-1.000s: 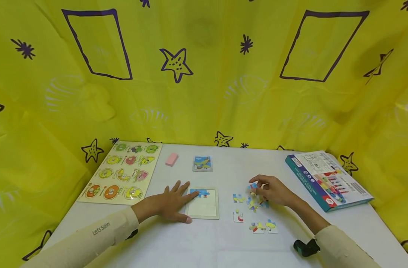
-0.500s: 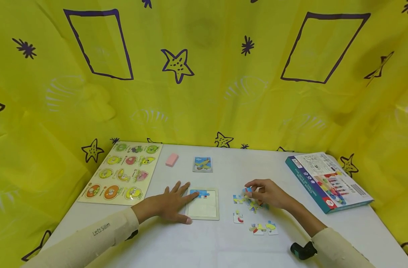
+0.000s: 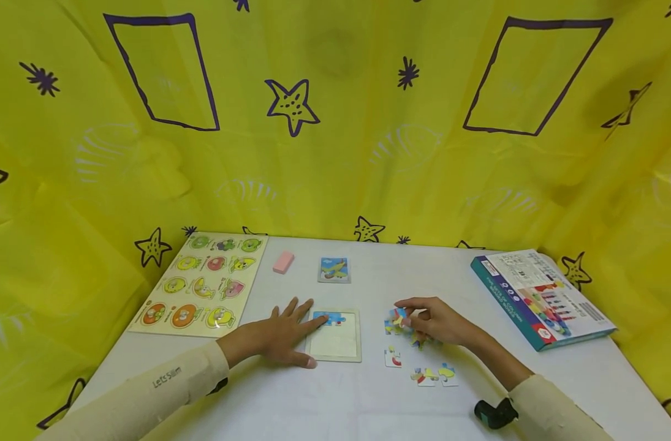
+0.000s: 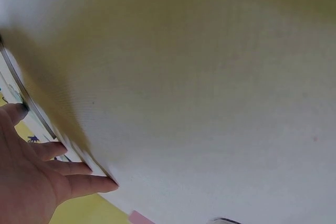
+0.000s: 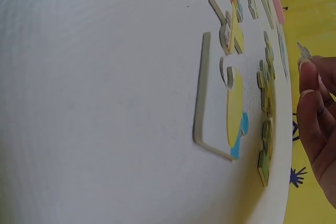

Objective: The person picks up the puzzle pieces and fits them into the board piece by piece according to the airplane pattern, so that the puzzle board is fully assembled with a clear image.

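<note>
My left hand [image 3: 288,335] lies with fingers spread over the left edge of a pale puzzle frame [image 3: 359,343]; its index fingertip touches joined blue jigsaw pieces [image 3: 335,319] in the frame's top left. In the left wrist view the fingers [image 4: 89,183] are straight. Right of the frame, my right hand [image 3: 440,321] pinches a jigsaw piece [image 3: 399,315] between thumb and fingertips, just above loose pieces. The right wrist view shows that piece [image 5: 304,51] edge-on, off the table. Closer to the person lie a red-and-white piece [image 3: 393,358] and a yellow one [image 3: 447,375].
A small airplane picture [image 3: 334,269] stands beyond the frame, with a pink eraser-like block [image 3: 283,262] to its left. A fruit puzzle board [image 3: 203,288] lies at the left and a teal-edged box [image 3: 542,300] at the right. A yellow curtain [image 3: 335,153] closes off the back.
My right hand has moved a little left with the jigsaw piece, from over the pile toward its left side. The left hand stays where it was.
</note>
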Tool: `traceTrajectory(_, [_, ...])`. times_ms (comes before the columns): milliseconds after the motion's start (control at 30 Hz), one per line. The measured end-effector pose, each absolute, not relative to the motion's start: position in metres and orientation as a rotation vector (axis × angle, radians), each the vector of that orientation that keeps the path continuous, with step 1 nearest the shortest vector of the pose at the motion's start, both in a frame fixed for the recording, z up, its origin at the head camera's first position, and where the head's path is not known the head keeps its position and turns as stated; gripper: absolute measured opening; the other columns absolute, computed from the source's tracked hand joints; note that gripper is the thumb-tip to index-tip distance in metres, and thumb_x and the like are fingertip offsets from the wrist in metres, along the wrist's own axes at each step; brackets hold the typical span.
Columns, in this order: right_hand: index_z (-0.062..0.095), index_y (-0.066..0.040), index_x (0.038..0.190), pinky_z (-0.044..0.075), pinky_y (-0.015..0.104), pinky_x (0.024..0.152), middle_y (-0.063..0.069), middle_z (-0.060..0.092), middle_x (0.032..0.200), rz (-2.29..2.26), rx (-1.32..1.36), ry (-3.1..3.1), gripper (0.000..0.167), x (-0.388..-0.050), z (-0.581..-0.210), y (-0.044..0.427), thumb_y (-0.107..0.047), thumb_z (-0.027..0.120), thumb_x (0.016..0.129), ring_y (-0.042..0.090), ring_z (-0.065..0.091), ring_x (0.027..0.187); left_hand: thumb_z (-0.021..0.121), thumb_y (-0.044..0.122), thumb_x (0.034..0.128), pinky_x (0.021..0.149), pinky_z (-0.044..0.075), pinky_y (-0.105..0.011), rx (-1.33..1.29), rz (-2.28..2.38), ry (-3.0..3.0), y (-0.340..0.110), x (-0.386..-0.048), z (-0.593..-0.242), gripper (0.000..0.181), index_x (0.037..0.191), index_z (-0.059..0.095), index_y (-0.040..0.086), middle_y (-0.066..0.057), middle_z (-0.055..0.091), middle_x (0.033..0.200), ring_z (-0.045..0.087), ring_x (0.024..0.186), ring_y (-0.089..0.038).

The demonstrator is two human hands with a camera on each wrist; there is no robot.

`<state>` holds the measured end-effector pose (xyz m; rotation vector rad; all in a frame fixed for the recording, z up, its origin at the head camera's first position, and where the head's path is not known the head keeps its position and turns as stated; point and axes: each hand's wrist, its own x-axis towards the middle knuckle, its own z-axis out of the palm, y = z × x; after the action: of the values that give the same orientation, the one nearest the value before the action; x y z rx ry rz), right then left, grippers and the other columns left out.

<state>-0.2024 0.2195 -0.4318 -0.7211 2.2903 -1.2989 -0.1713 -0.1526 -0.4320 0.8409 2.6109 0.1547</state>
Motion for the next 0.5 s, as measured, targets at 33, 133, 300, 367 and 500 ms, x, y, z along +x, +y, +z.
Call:
traceTrajectory(33, [0.052,0.008,0.139,0.041,0.019,0.051,0.018,0.058,0.109,-1.294,-0.721,2.282,0.041,-0.202,-0.432,0.219,-0.002,0.056,0.099,0.014,0.053,0.059,0.06,0.069,0.0878,0.11,0.023,-0.075,0.842,0.157,2.611,-0.153,-0.171,-0.432,0.093,0.161,0.022,0.027,-0.018,0.012,0.168,0.01,0.151,-0.051])
traceTrajectory(133, [0.053,0.006,0.139,0.046,0.02,0.054,0.017,0.059,0.11,-1.279,-0.717,2.272,0.041,-0.202,-0.433,0.216,-0.002,0.057,0.099,0.013,0.055,0.061,0.061,0.069,0.0877,0.11,0.023,-0.075,0.847,0.16,2.612,-0.152,-0.171,-0.432,0.093,0.161,0.022,0.027,-0.018,0.013,0.168,0.011,0.151,-0.051])
traceTrajectory(300, [0.058,0.004,0.134,0.051,0.023,0.057,0.015,0.06,0.106,-1.281,-0.736,2.285,0.039,-0.202,-0.435,0.209,-0.004,0.062,0.097,0.013,0.059,0.065,0.061,0.069,0.0876,0.11,0.023,-0.075,0.837,0.159,2.612,-0.152,-0.171,-0.43,0.092,0.161,0.023,0.028,-0.017,0.013,0.168,0.01,0.152,-0.051])
traceTrajectory(367, [0.06,0.003,0.131,0.05,0.022,0.056,0.014,0.06,0.105,-1.285,-0.734,2.29,0.037,-0.202,-0.436,0.205,-0.005,0.064,0.096,0.013,0.058,0.065,0.061,0.069,0.0877,0.11,0.023,-0.075,0.832,0.157,2.61,-0.152,-0.171,-0.43,0.092,0.161,0.022,0.028,-0.017,0.012,0.168,0.01,0.152,-0.05])
traceTrajectory(500, [0.063,0.001,0.127,0.045,0.019,0.055,0.012,0.059,0.103,-1.296,-0.725,2.291,0.034,-0.203,-0.437,0.198,-0.009,0.069,0.094,0.01,0.054,0.062,0.061,0.068,0.088,0.111,0.023,-0.074,0.834,0.154,2.609,-0.152,-0.17,-0.43,0.092,0.161,0.022,0.029,-0.017,0.012,0.168,0.011,0.152,-0.05])
